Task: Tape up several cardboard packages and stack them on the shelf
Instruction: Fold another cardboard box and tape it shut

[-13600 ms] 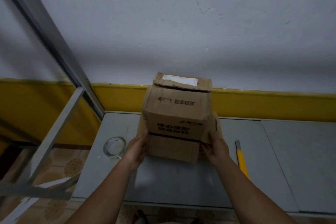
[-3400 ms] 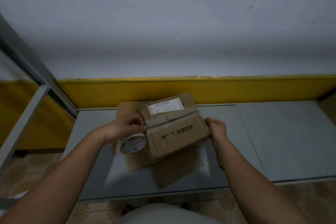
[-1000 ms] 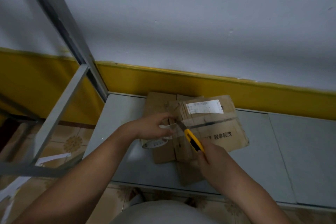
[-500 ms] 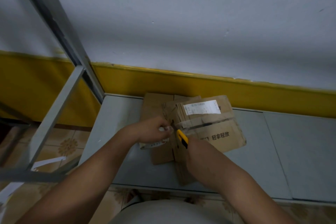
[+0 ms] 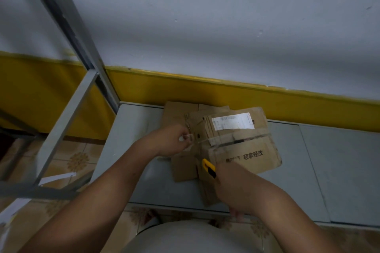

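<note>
Cardboard package (image 5: 255, 162) is laid flat on the grey shelf surface (image 5: 333, 166), near the yellow wall band (image 5: 205, 90). 1 strip of clear tape (image 5: 203, 141) is pinched at the package's left edge by the left hand (image 5: 170, 142). A yellow utility knife (image 5: 208, 168) is gripped in the curled fingers of the right hand (image 5: 232, 189).

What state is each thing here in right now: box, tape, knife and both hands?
Box: lying flat on the shelf, tape across its top.
Tape: stretched from the box to the left hand.
Knife: held, tip pointing toward the tape.
Left hand: pinching the tape.
Right hand: gripping the knife.
</note>
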A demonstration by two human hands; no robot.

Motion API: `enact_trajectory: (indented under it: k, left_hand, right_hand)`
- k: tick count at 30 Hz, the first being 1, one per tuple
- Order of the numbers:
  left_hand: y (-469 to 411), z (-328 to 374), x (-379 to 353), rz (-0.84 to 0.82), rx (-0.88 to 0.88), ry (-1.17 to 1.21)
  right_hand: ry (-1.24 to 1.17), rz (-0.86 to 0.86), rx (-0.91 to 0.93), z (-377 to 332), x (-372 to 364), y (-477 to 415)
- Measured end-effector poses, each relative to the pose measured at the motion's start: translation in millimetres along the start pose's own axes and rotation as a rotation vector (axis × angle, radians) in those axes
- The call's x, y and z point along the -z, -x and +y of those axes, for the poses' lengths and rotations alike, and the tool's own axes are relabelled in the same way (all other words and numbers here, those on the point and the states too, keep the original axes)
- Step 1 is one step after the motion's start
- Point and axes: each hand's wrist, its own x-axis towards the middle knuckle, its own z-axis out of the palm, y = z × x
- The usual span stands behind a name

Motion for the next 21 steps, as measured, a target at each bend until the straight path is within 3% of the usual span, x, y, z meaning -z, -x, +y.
enact_trajectory:
  k: [3, 8, 12, 15, 18, 21]
  left_hand:
    - [-1, -7, 6, 0.054, -0.009, 0.019]
    - [-2, -18, 17, 0.175, 0.022, 0.067]
    - [-12, -10, 27, 0.301, 0.046, 0.092]
    - [-21, 0, 38, 0.216, 0.025, 0.073]
    - [-24, 12, 38, 0.095, -0.005, 0.046]
    - [-27, 16, 23, 0.131, -0.033, 0.003]
  right_hand:
    - [-0.094, 0.047, 0.033, 13, -14, 8]
    - [-0.427, 0.426, 0.249, 64, -23, 22]
    - [-0.625, 0.674, 0.202, 95, -43, 2]
    - [-0.726, 0.825, 0.144, 105, -54, -15]
    - [-0.799, 0.87, 0.139, 106, -56, -26]
    - [-0.81, 0.879, 0.128, 108, -56, -36]
